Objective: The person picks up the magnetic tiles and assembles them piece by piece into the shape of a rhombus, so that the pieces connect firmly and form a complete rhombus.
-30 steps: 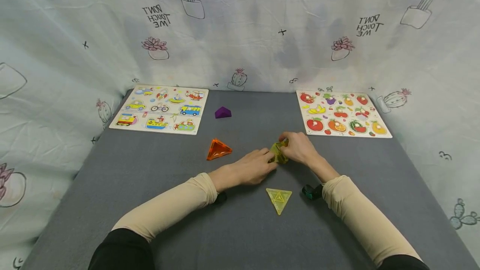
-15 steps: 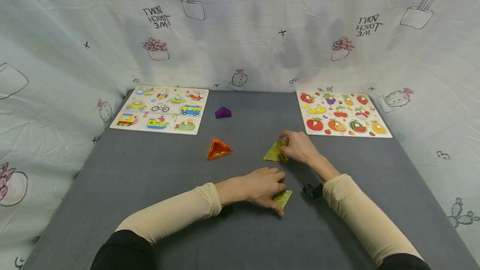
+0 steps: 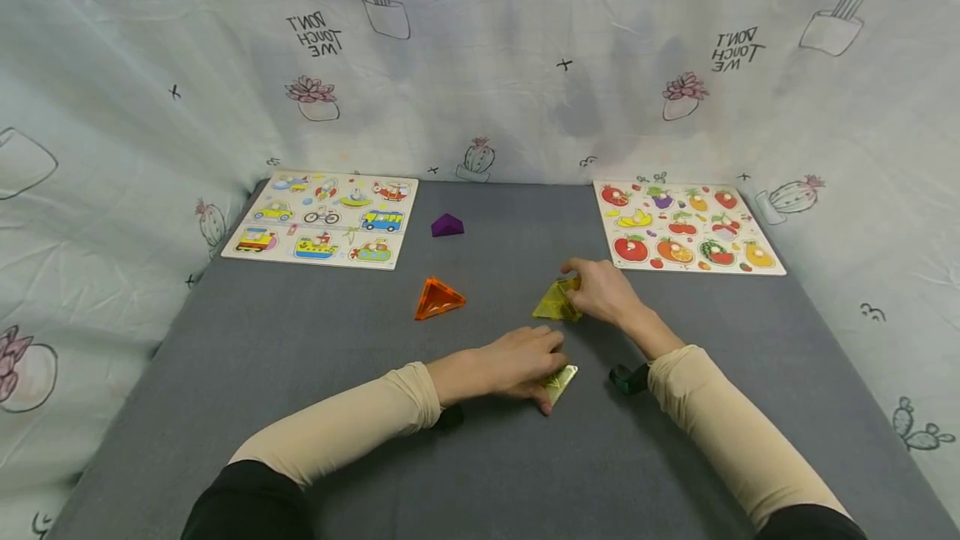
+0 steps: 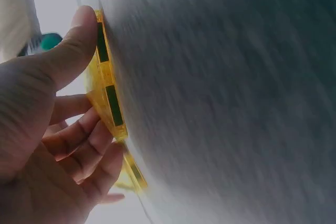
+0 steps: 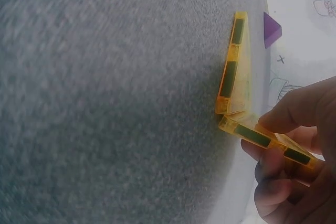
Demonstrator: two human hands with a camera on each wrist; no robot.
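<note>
In the head view my left hand (image 3: 521,363) holds a translucent yellow triangular magnetic tile (image 3: 559,384) by its edges. The left wrist view shows the thumb at one corner of this tile (image 4: 107,77) and curled fingers behind it. Farther from me, my right hand (image 3: 606,292) pinches one of two joined yellow triangular tiles (image 3: 553,303). Seen from the right wrist, the pinched tile (image 5: 253,135) meets the other tile (image 5: 230,72) at an angle, edge to edge. Dark strips sit inside the tile edges. My fingers partly hide the tiles.
An orange triangular piece (image 3: 438,300) lies left of the joined tiles, with a purple piece (image 3: 447,225) behind it. A vehicle puzzle board (image 3: 322,227) lies at the back left, a fruit puzzle board (image 3: 660,242) at the back right. A printed cloth (image 3: 510,65) hangs behind the grey table.
My left hand has let go of the joined tiles, come back toward me and taken hold of the single yellow tile, which has shifted slightly away from me. My right hand stays nearly in place.
</note>
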